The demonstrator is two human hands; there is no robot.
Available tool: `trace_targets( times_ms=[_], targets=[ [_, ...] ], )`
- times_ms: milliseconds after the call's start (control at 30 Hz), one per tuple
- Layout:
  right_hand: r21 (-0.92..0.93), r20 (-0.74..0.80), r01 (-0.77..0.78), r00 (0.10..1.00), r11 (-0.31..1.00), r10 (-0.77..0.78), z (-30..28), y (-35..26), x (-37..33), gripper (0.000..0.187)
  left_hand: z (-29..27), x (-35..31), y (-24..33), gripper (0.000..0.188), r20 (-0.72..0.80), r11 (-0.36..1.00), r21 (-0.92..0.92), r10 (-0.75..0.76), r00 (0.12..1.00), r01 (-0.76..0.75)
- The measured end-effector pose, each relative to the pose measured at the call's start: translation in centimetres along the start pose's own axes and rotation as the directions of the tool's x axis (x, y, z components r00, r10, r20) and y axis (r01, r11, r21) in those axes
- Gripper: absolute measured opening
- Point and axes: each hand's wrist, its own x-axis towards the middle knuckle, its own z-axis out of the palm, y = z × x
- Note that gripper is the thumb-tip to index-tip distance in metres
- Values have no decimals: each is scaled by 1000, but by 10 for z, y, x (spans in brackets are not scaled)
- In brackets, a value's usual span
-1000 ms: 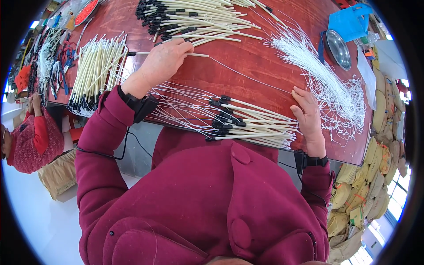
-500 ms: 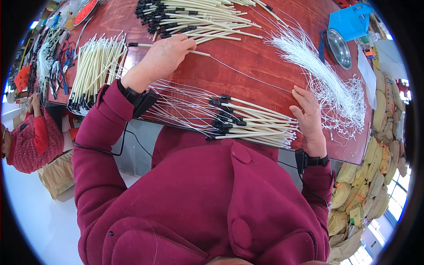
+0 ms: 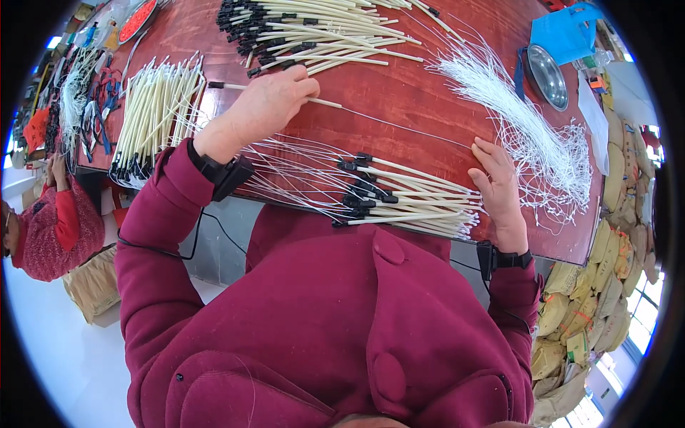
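Closed around a thin cream tube [image 3: 325, 101] with a black end piece, my left hand [image 3: 275, 100] holds it above the red table. A thin white string [image 3: 407, 128] runs from the tube's tip to the fingertips of my right hand [image 3: 498, 178], which grip its end; the thumb stands apart from them. Between my hands and my body lies a pile of cream tubes [image 3: 414, 192] with black ends, their white strings [image 3: 292, 171] trailing left. More black-ended tubes [image 3: 314, 36] are heaped beyond my left hand. A loose bundle of white strings [image 3: 514, 114] spreads beside my right hand.
Another bundle of cream tubes [image 3: 160, 100] is at the table's left. At the far right are a metal dish [image 3: 548, 78] and a blue plastic container [image 3: 564, 34]. A red-filled tray [image 3: 137, 21] sits far left. Another person [image 3: 61, 221] is at left; stacked sacks [image 3: 585, 285] stand right.
My left hand has come slightly nearer to me with the tube, and the string now runs straighter. My right hand has stayed in place.
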Motion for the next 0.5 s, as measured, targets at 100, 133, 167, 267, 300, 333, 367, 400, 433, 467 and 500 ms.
trace_targets(
  times_ms=[100, 133, 167, 267, 300, 333, 367, 400, 433, 467, 500],
  targets=[
    [-48, 16, 0, 1000, 999, 1, -2, -6, -2, 55, 9, 8, 13, 14, 10, 1000, -4, 12, 1000, -12],
    [-49, 16, 6, 1000, 999, -6, 0, -8, -1, 55, 15, 14, 19, 14, 12, 999, 5, 35, 999, -35],
    [-74, 18, 22, 1000, 997, -20, 3, -11, -2, 59, 21, 21, 26, 15, 13, 998, 12, 58, 998, -58],
    [-123, 25, 60, 998, 991, -58, 14, -22, 2, 67, 53, 52, 49, 12, 3, 969, 110, 224, 975, -223],
    [-122, 49, 105, 994, 987, -100, 16, -29, 5, 70, 60, 64, 62, 15, 17, 952, 127, 278, 960, -278],
    [-120, 72, 150, 987, 981, -142, 18, -35, 8, 73, 68, 77, 77, 15, 62, 951, 121, 278, 959, -284],
    [-118, 95, 193, 979, 974, -182, 19, -39, 12, 77, 75, 87, 89, 16, 105, 950, 112, 281, 954, -292],
    [-124, 96, 196, 978, 973, -185, 19, -43, 14, 77, 79, 93, 99, 16, 99, 950, 114, 280, 955, -291],
    [-92, 101, 213, 974, 973, -203, 20, -47, 17, 78, 82, 96, 109, 16, 93, 954, 98, 275, 957, -284],
    [-59, 108, 220, 971, 974, -213, 20, -50, 16, 79, 83, 97, 119, 17, 91, 957, 75, 275, 957, -282],
    [-25, 114, 229, 968, 973, -225, 20, -51, 16, 80, 81, 97, 124, 17, 90, 959, 53, 273, 958, -278]
  ],
)
